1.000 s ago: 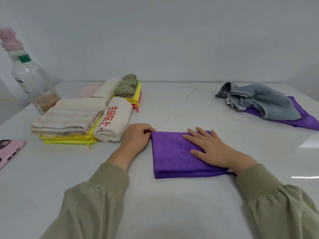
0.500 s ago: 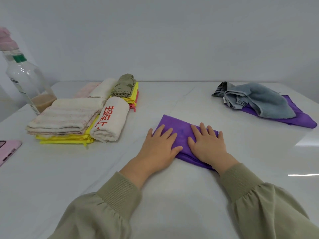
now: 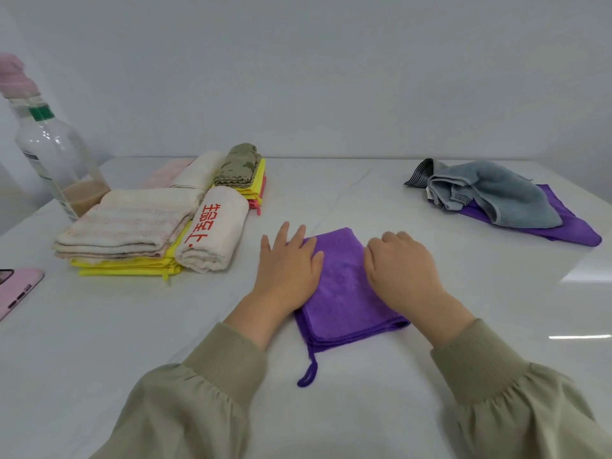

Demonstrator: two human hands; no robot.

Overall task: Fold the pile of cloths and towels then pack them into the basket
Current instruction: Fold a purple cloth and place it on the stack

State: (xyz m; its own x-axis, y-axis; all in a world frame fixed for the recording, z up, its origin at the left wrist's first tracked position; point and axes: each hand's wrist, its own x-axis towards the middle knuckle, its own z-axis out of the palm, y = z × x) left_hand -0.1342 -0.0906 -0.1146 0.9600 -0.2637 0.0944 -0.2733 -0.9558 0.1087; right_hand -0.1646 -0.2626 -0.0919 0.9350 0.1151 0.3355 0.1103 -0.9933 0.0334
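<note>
A folded purple cloth (image 3: 344, 293) lies on the white table (image 3: 331, 409) in front of me, its hanging loop trailing toward me. My left hand (image 3: 286, 266) rests flat on its left edge, fingers spread. My right hand (image 3: 402, 266) presses on its right side with the fingers curled down over the far edge. At the left sits a stack of folded towels (image 3: 132, 226) on yellow cloths, beside a white towel with red lettering (image 3: 212, 233). An unfolded grey towel (image 3: 490, 193) lies on another purple cloth (image 3: 563, 226) at the far right. No basket is in view.
A clear bottle (image 3: 49, 154) with a little brown liquid stands at the far left. A pink phone (image 3: 16, 289) lies at the left edge. More folded cloths, olive on yellow and pink (image 3: 241, 170), sit behind the stack. A wall closes the table's far side.
The purple cloth has been folded smaller and turned, and its loop now trails toward me. Both hands moved onto it, left flat on the left edge, right curled over the right side.
</note>
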